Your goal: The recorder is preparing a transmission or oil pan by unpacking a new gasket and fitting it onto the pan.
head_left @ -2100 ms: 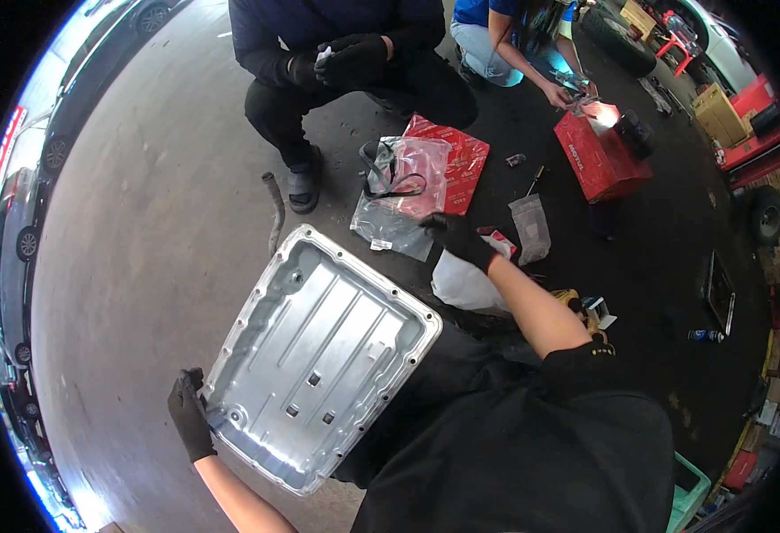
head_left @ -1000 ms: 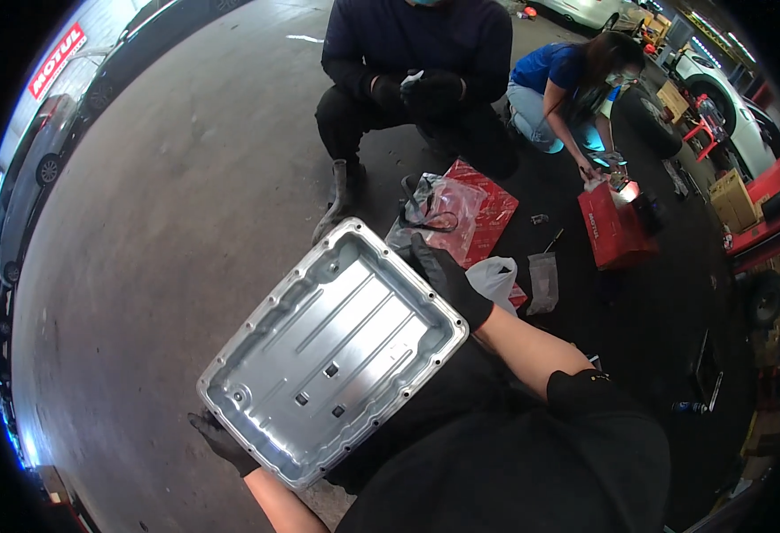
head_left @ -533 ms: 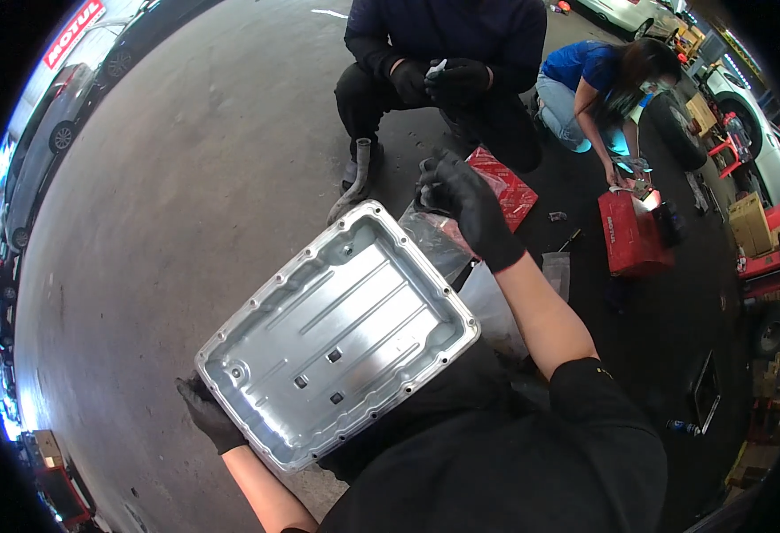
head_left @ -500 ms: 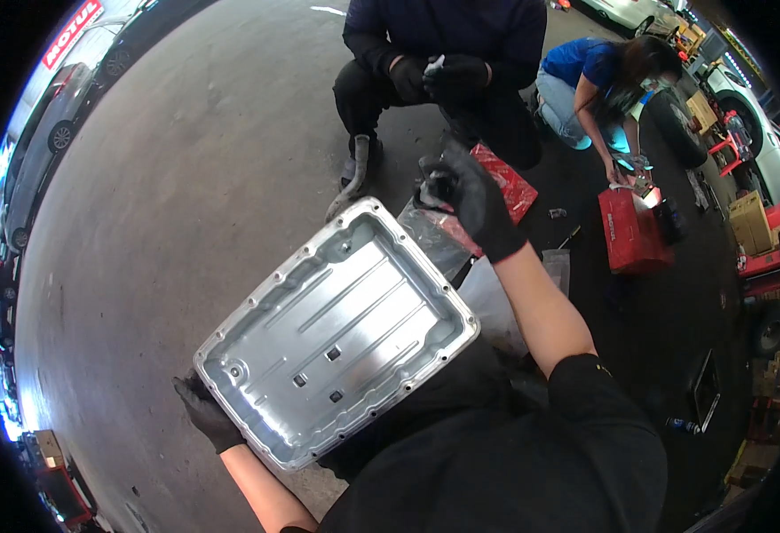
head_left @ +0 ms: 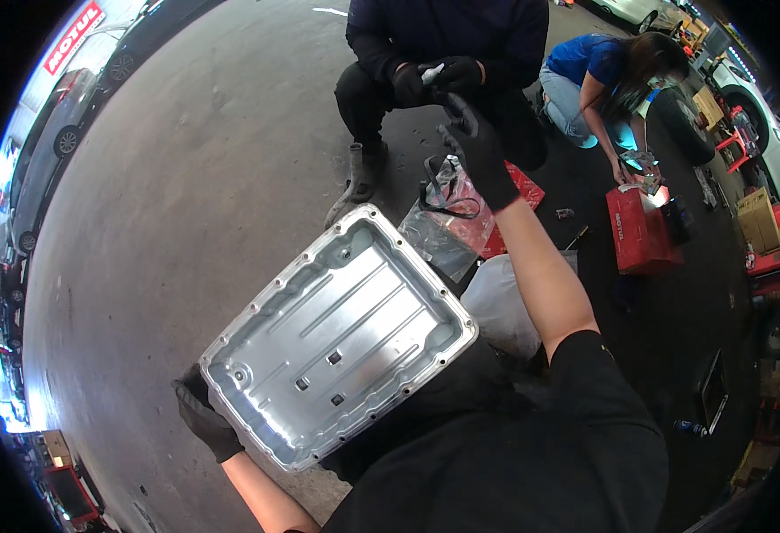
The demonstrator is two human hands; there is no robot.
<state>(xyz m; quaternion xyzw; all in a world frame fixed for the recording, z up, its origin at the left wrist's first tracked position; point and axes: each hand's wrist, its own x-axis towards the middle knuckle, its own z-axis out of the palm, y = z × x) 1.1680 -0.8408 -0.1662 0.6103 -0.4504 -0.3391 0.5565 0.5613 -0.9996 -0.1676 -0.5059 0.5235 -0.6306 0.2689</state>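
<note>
A silver metal oil pan (head_left: 363,306) lies tilted in front of me, its hollow side up. Its rim has bolt holes, and several small dark square pieces sit on the pan floor. My left hand (head_left: 205,416), in a black glove, grips the pan's left corner; its fingertips are partly hidden by the rim. Beyond the pan, my gloved right hand (head_left: 483,151) reaches forward, fingers stretched out with nothing visible in them. Just below it, a thin black looped rubber gasket (head_left: 452,206) rests on a clear plastic bag (head_left: 439,240).
A co-worker (head_left: 447,35) in dark clothes crouches opposite, gloved hands around a small white thing. Another person (head_left: 585,75) in blue leans over a red box (head_left: 640,235). A curved pipe (head_left: 347,186) stands past the pan. A whitish bag (head_left: 501,306) lies beside my right forearm.
My right hand has let go of the black gasket, which now lies on the plastic bag, and has moved slightly farther away. The pan and my left hand have barely moved.
</note>
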